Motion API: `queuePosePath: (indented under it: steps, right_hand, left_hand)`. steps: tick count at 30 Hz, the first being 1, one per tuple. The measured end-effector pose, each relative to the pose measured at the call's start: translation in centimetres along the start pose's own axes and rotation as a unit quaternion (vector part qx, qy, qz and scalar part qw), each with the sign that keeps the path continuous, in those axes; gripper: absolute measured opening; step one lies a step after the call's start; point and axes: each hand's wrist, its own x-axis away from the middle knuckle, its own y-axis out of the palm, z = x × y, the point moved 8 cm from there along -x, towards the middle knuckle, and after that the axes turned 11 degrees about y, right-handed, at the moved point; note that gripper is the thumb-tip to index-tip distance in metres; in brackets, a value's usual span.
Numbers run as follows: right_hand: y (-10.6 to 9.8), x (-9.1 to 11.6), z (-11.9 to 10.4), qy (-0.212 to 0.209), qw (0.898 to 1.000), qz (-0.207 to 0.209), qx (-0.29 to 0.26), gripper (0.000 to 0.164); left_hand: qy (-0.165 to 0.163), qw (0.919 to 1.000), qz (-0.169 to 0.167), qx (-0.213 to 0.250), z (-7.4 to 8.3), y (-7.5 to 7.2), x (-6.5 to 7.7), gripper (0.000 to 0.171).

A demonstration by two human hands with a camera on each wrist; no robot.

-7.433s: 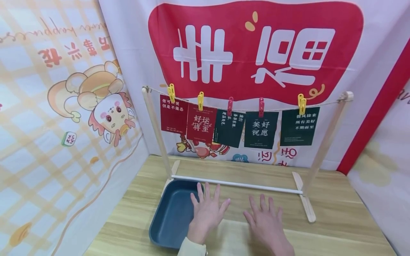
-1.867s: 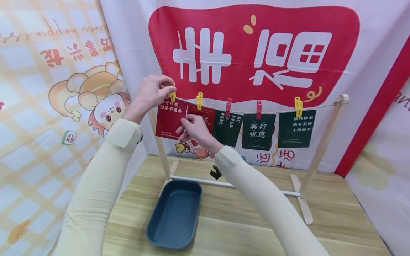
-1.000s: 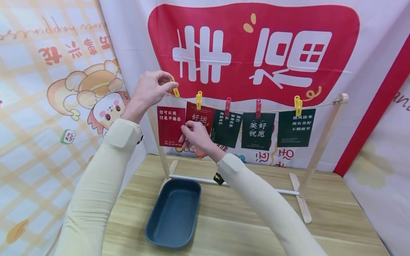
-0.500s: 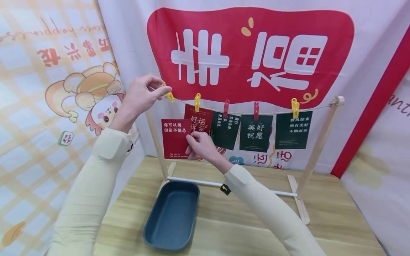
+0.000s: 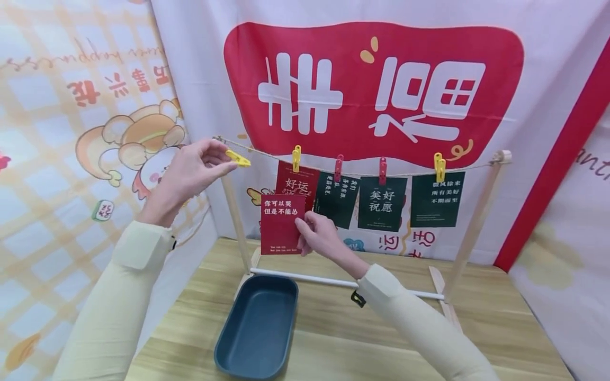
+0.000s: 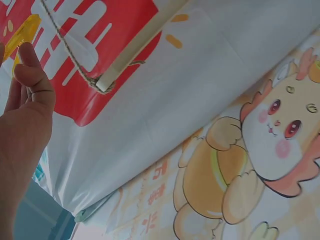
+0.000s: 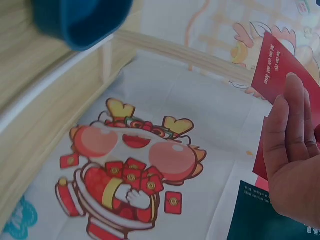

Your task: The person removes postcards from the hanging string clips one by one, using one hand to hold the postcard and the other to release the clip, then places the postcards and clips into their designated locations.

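Observation:
My left hand [image 5: 197, 164] pinches a yellow clothespin [image 5: 238, 158] between thumb and fingers, off the string and left of it. The same yellow clothespin [image 6: 26, 32] shows at the upper left of the left wrist view. My right hand [image 5: 324, 236] holds a red card [image 5: 281, 233] by its right edge, in front of the hanging cards. In the right wrist view the red card [image 7: 285, 85] lies against my fingers. Behind it, another red card [image 5: 308, 179] hangs from the string [image 5: 259, 152] by a yellow clothespin [image 5: 296, 159], its lower part covered.
Several dark green cards [image 5: 383, 205] hang farther right under red and yellow clothespins. The wooden stand [image 5: 469, 238] carries the string, with a white rod [image 5: 324, 279] low between its posts. A dark blue tray [image 5: 221, 344] stands on the table [image 5: 333, 338] at front left.
Both hands rose from the table to the leftmost card. The left hand took its yellow clothespin off the string and drew left; the right hand moved the freed red card down and right.

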Motion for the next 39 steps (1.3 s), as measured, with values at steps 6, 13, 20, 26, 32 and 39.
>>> queuePosePath:
  steps: [6,13,20,26,32,39]
  right_hand:
    - [-0.8,1.6,1.2,0.014,0.999,-0.03,0.004,0.025]
    - [-2.3,3.3,2.1,0.038,0.998,-0.055,-0.012,0.028]
    - [-4.0,4.6,4.9,0.064,0.996,-0.058,-0.007,0.035]
    - [-6.1,6.1,8.5,0.118,0.992,-0.051,-0.014,0.037]
    - [-8.4,7.4,11.1,0.143,0.989,-0.033,-0.015,0.039]
    - [-9.3,9.1,13.5,0.162,0.985,-0.05,0.004,0.039]
  left_hand:
    - [0.014,0.9998,-0.005,-0.011,-1.1,0.4,2.2,0.039]
    - [0.006,0.9989,-0.046,0.009,-2.2,1.8,4.1,0.035]
    - [-0.005,0.9979,-0.064,0.008,-3.4,3.3,7.4,0.036]
    - [-0.011,0.9973,-0.07,0.02,-5.6,5.3,10.1,0.035]
    - [-0.008,0.9965,-0.077,0.032,-7.0,6.6,11.3,0.031]
    - [-0.006,0.9918,-0.119,0.047,-7.0,7.8,12.5,0.029]
